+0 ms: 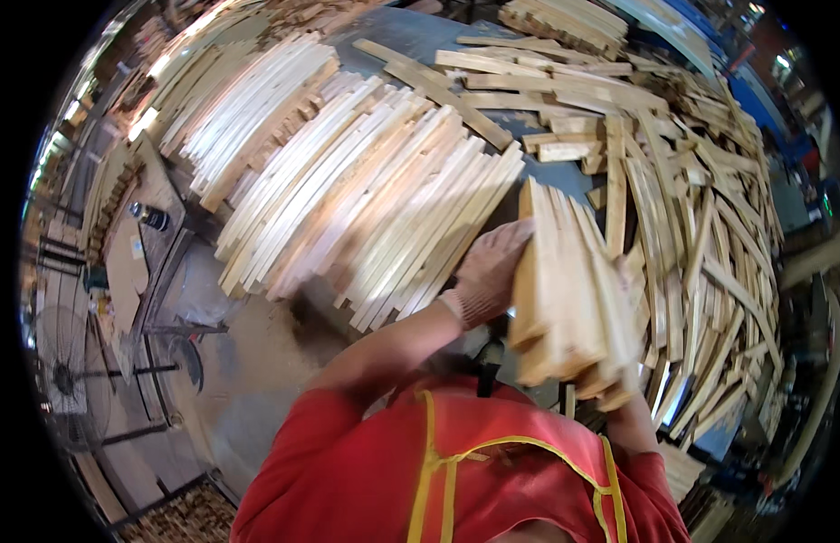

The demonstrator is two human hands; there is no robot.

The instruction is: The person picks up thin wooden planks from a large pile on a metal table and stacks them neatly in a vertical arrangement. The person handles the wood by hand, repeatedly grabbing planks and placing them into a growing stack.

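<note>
A bundle of pale wooden strips (565,281) is held up in front of my chest, its near end blurred. My left hand (497,271), in a light knitted glove, grips the bundle's left side. On the opposite side, my right hand (625,273) is largely hidden by the wood; my right forearm (632,423) rises beside the bundle's near end, and the two hands clamp the strips between them. Left of my left hand lies a wide row of wooden strips (366,195), side by side on the table.
Behind that row lies another row of strips (257,109). A jumbled heap of loose strips (701,235) covers the right side of the grey-blue tabletop (404,32). At the left stand a fan (67,376) and a side table with a dark can (149,215).
</note>
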